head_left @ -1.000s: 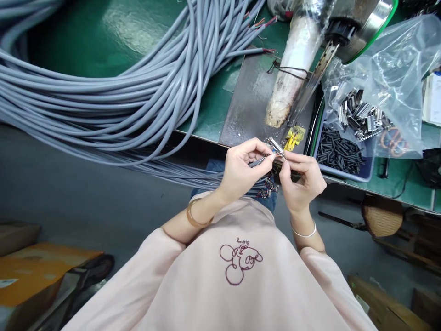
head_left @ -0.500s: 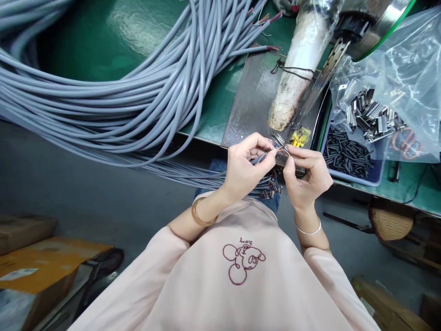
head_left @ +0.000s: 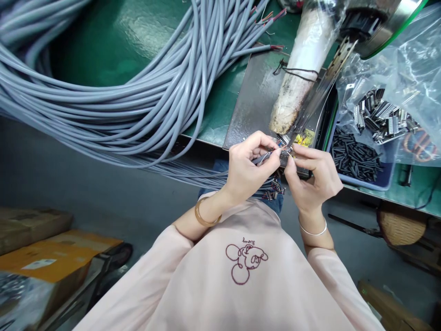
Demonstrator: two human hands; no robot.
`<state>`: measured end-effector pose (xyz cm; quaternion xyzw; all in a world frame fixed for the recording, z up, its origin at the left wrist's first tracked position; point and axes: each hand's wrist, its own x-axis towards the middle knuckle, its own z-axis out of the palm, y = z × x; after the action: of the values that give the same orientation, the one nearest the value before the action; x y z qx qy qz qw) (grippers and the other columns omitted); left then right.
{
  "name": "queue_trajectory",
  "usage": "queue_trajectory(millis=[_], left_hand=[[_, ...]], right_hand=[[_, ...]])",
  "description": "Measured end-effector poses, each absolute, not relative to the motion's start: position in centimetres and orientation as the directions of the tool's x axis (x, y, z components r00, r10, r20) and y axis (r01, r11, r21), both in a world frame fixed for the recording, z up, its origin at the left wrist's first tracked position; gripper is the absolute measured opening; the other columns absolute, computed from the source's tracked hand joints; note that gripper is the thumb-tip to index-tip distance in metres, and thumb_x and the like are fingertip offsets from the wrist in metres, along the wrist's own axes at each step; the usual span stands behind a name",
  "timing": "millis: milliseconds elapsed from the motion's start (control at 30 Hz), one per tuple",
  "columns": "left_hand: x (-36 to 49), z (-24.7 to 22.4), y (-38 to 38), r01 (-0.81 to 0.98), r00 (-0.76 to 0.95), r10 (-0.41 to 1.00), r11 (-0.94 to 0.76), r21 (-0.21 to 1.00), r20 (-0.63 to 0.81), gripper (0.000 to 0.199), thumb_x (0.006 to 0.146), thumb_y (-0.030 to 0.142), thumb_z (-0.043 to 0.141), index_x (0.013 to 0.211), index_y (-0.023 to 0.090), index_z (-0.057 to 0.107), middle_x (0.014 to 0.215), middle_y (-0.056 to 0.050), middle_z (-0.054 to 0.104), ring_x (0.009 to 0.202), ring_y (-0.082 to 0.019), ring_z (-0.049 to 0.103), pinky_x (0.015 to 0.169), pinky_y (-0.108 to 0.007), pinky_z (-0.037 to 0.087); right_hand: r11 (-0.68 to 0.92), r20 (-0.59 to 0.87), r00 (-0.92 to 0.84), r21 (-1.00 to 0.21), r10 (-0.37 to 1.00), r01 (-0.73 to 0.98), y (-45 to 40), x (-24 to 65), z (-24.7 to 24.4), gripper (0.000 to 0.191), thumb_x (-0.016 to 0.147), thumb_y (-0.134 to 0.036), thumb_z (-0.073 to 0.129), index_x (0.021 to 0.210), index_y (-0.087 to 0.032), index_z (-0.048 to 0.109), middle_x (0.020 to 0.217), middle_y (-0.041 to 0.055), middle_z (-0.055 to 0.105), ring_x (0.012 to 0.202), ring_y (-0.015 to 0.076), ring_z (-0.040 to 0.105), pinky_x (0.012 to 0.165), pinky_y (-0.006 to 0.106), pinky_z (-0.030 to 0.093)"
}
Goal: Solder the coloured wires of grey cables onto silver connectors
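Observation:
My left hand (head_left: 250, 161) pinches the stripped end of a grey cable, where thin coloured wires (head_left: 284, 148) fan out. Facing it, my right hand (head_left: 312, 172) has thumb and forefinger close together at the wire tips; what lies between them is too small to make out. A metal connector (head_left: 283, 139) sits just beyond the fingertips, partly hidden, below the tip of a white wrapped tube (head_left: 292, 96). Yellow pieces (head_left: 303, 138) lie to the right of it on a dark metal plate (head_left: 250, 101). Finished-looking cable ends with connectors (head_left: 274, 189) hang over my lap.
A large bundle of grey cables (head_left: 138, 101) covers the left of the green table (head_left: 138, 27). On the right are a blue bin (head_left: 389, 177) of black sleeves (head_left: 354, 154) and a plastic bag of metal connectors (head_left: 386, 115). A metal reel (head_left: 396, 27) stands above.
The view has shifted slightly, moving the scene right. My right hand's fingertips have parted a little from the connector, which now shows beyond them. My left hand keeps its pinch.

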<state>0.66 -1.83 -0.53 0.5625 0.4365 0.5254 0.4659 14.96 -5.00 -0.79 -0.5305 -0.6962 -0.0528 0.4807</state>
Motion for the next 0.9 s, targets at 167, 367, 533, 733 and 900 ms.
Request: queue_trajectory(millis=[167, 367, 533, 733, 900], left_hand=[[0.37, -0.93, -2.00, 0.025, 0.108, 0.984, -0.149, 0.989, 0.145, 0.008, 0.086, 0.020, 0.069, 0.080, 0.016, 0.065, 0.077, 0.000, 0.065, 0.061, -0.006, 0.058, 0.060, -0.018, 0.048], [0.24, -0.81, -2.05, 0.035, 0.128, 0.970, -0.215, 0.976, 0.209, 0.005, 0.085, 0.017, 0.068, 0.080, 0.016, 0.066, 0.079, -0.001, 0.066, 0.065, -0.008, 0.059, 0.063, -0.020, 0.049], [0.17, -0.63, -1.88, 0.054, 0.142, 0.960, -0.251, 0.967, 0.241, 0.005, 0.083, 0.013, 0.066, 0.079, 0.016, 0.067, 0.079, -0.002, 0.067, 0.069, -0.010, 0.061, 0.066, -0.021, 0.049], [0.21, -0.53, -1.60, 0.088, 0.143, 0.952, -0.284, 0.955, 0.270, 0.006, 0.082, 0.012, 0.065, 0.079, 0.016, 0.066, 0.080, -0.002, 0.066, 0.067, -0.010, 0.060, 0.064, -0.022, 0.049], [0.13, -0.24, -1.56, 0.096, 0.153, 0.940, -0.323, 0.942, 0.306, 0.006, 0.081, 0.011, 0.065, 0.080, 0.016, 0.067, 0.079, -0.002, 0.066, 0.068, -0.010, 0.059, 0.062, -0.021, 0.047]], right_hand=[[0.434, 0.709, -0.017, -0.412, 0.705, 0.801, -5.39, 15.18, -0.98, 0.017, 0.085, -0.013, 0.070, 0.085, -0.024, 0.057, 0.101, 0.0012, 0.078, 0.087, 0.0159, 0.075, 0.074, 0.029, 0.062], [0.424, 0.692, 0.012, -0.456, 0.722, 0.783, -5.37, 15.30, -0.80, 0.018, 0.083, -0.011, 0.072, 0.087, -0.024, 0.061, 0.096, -0.0002, 0.077, 0.087, 0.0157, 0.075, 0.077, 0.030, 0.061], [0.410, 0.673, 0.032, -0.486, 0.739, 0.772, -5.15, 15.23, -0.64, 0.016, 0.084, -0.011, 0.072, 0.088, -0.024, 0.063, 0.094, -0.0015, 0.077, 0.088, 0.0153, 0.074, 0.078, 0.031, 0.061], [0.393, 0.670, 0.048, -0.491, 0.741, 0.777, -4.87, 15.11, -0.53, 0.015, 0.084, -0.013, 0.074, 0.087, -0.025, 0.066, 0.093, -0.0012, 0.077, 0.086, 0.0162, 0.074, 0.075, 0.032, 0.062], [0.391, 0.684, 0.066, -0.490, 0.727, 0.779, -4.92, 14.98, -0.19, 0.016, 0.082, -0.012, 0.076, 0.087, -0.025, 0.068, 0.094, -0.0013, 0.076, 0.086, 0.0155, 0.074, 0.076, 0.031, 0.062]])
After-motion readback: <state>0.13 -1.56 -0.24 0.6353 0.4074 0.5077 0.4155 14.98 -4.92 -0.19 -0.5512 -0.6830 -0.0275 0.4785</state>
